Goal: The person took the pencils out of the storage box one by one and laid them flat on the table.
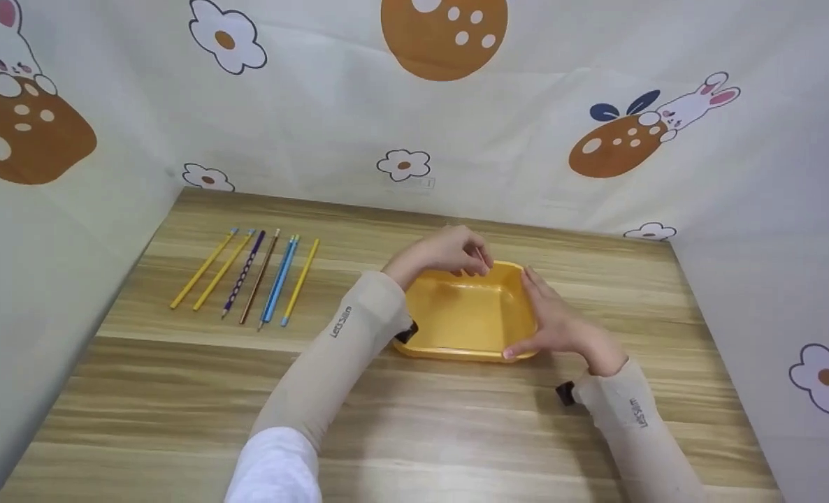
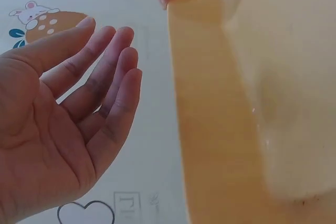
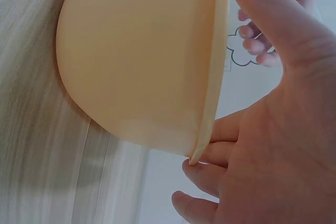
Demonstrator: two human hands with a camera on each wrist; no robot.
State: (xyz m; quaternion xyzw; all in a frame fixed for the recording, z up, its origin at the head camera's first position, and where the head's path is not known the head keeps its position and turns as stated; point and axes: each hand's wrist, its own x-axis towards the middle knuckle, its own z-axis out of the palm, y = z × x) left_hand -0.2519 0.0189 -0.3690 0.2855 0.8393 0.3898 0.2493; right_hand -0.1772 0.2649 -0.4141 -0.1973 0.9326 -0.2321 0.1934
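Note:
A yellow rectangular plastic box (image 1: pixel 456 318), open at the top, stands right of the table's middle, its inside bare. My right hand (image 1: pixel 561 325) grips its right end, with the thumb on the near rim and the fingers at the far corner. In the right wrist view those fingers (image 3: pixel 207 177) bend over the rim. Above the box's far left part hovers my left hand (image 1: pixel 460 250). Seen in the left wrist view, this hand holds nothing; its fingers (image 2: pixel 115 103) are loosely bent, apart from the box wall (image 2: pixel 205 108).
On the left of the wooden table (image 1: pixel 247 391) several pencils lie side by side: yellow ones (image 1: pixel 205 269), a purple one (image 1: pixel 244 274), a brown one (image 1: pixel 259 276) and blue ones (image 1: pixel 279 283). A printed cloth (image 1: pixel 316 105) hangs behind and on both sides.

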